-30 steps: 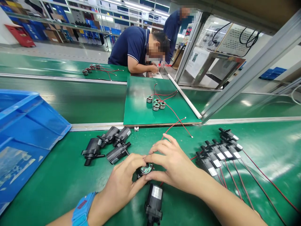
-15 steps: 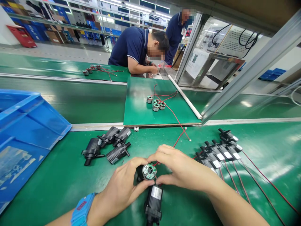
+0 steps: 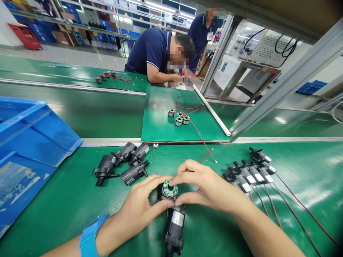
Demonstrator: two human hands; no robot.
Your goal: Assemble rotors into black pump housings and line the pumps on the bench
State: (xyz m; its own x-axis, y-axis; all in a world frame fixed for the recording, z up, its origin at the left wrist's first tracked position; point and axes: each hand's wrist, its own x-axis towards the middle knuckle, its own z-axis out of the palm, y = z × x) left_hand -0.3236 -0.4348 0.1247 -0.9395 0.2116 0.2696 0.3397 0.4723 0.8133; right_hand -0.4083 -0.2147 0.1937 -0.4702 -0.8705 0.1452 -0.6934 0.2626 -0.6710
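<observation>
My left hand [image 3: 139,205] is closed around a dark round pump housing, mostly hidden by the fingers. At its mouth sits a motor stator [image 3: 174,191] topped with a ring-shaped green circuit board. My right hand [image 3: 198,184] grips the stator's right side, its index fingertip on the board and its thumb by the lower edge. A red wire [image 3: 206,154] with a white connector emerges behind my right hand. Just below the hands a black pump [image 3: 174,228] with a silver label lies on the green bench.
Several black pumps [image 3: 105,166] lie at left, beside a blue bin [image 3: 34,142]. Labelled pumps [image 3: 257,175] with red wires lie at right. More stators [image 3: 179,120] rest on a raised green board [image 3: 158,125], near a white tube [image 3: 211,110]. A co-worker [image 3: 150,53] bends over the far bench.
My right index finger has moved onto the top of the circuit board. The stator has turned and tilted slightly, and both hands have shifted a little.
</observation>
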